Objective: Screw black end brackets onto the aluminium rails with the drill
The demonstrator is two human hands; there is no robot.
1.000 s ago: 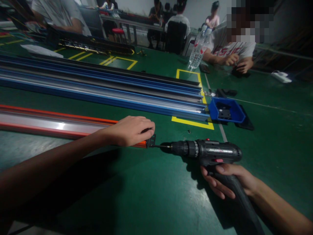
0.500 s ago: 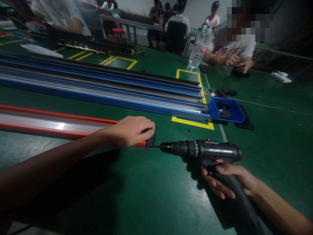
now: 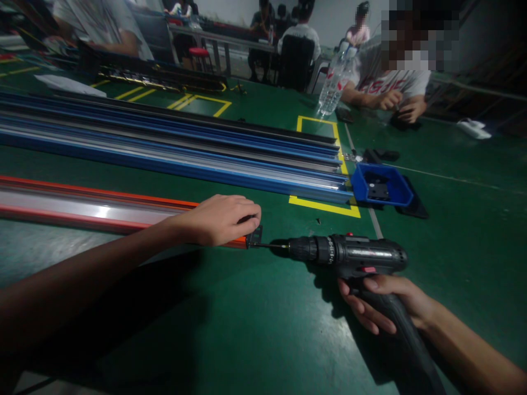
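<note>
My right hand (image 3: 382, 304) is wrapped round the handle of a black cordless drill (image 3: 349, 251), which points left. Its long thin bit (image 3: 269, 246) reaches a black end cap (image 3: 255, 236) at the right end of an orange-edged metal profile (image 3: 102, 211). Over that end, my left hand (image 3: 222, 219) is closed, gripping the profile from above with its fingers curled near the cap. The fingertips are partly hidden, and so is the exact spot where the bit meets the cap.
Several long blue and black profiles (image 3: 185, 159) lie behind, beside a blue bin (image 3: 382, 186) with black parts. Clear plastic bottles (image 3: 331, 85) stand further back. A co-worker's hands (image 3: 399, 104) are across the green table (image 3: 263, 329). A white paper (image 3: 69, 85) lies far left.
</note>
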